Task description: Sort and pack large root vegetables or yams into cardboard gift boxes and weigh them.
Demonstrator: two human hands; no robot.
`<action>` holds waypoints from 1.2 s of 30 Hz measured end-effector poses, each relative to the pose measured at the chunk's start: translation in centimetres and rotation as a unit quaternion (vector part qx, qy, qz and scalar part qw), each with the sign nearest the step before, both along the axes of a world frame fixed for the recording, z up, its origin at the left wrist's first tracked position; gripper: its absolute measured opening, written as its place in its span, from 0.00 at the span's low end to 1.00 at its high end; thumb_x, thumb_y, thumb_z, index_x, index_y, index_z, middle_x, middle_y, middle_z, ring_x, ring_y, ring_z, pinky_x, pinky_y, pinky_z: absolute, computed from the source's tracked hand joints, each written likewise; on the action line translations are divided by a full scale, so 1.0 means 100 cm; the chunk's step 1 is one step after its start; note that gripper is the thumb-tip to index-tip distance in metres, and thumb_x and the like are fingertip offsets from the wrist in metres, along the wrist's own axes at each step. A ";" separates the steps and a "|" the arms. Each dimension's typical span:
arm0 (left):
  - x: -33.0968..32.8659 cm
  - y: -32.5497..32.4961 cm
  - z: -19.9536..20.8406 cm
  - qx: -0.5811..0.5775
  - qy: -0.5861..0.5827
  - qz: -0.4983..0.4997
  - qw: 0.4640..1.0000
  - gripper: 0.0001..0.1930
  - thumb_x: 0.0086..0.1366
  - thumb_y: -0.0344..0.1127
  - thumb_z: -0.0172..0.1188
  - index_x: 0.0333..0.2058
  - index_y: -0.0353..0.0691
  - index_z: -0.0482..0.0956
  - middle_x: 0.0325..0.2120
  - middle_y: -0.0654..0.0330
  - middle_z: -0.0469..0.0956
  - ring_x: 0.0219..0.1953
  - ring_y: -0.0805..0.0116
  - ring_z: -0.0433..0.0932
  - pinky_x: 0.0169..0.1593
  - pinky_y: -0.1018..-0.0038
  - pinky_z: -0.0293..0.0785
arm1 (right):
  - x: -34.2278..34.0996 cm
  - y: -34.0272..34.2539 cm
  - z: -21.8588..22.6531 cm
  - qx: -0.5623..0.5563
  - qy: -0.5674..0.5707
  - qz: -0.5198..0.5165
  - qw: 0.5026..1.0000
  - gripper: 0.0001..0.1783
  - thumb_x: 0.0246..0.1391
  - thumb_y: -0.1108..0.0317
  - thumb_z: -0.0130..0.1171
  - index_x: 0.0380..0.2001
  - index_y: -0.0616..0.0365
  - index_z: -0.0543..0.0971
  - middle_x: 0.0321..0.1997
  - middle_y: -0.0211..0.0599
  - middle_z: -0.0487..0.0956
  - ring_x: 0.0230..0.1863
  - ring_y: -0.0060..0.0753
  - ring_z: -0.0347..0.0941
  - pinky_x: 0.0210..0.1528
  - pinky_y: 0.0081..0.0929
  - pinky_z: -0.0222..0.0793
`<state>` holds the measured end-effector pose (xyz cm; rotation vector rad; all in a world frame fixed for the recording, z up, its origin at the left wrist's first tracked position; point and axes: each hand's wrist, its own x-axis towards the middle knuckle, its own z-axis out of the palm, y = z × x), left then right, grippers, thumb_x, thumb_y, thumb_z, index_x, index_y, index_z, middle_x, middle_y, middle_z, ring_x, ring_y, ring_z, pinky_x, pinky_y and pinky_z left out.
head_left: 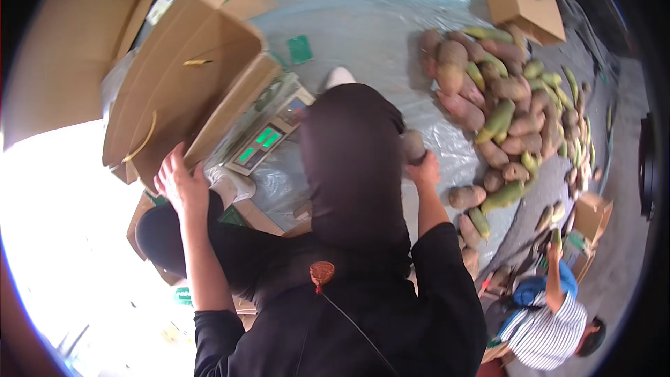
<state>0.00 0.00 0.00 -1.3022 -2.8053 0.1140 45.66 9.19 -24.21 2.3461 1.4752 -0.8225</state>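
My right hand (424,169) is closed around a brownish, rounded root vegetable (413,145), just right of my raised knee. My left hand (183,180) has its fingers apart and nothing visible in it. It is at the near edge of a large open cardboard box (202,63) with yellow cord handles; I cannot tell whether it presses on the rim. The box stands tilted by a scale (259,146) with lit green displays. To the right lies a heap of root vegetables (513,143), some green and some brownish pink.
Another cardboard box (520,0) stands behind the heap. Plastic sheeting (370,21) covers the floor, with a small green piece (300,49) on it. At the lower right a person in a striped shirt (548,331) holds a greenish vegetable near a smaller box (593,215).
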 end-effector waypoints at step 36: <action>-0.020 -0.018 0.017 0.044 -0.024 -0.075 0.996 0.08 0.54 0.27 0.50 0.31 0.44 0.75 0.30 0.60 0.73 0.38 0.58 0.74 0.47 0.60 0.65 | -0.419 0.109 0.326 0.023 0.151 0.652 0.742 0.28 0.25 0.58 0.73 0.36 0.56 0.81 0.38 0.42 0.80 0.41 0.42 0.77 0.42 0.36 0.73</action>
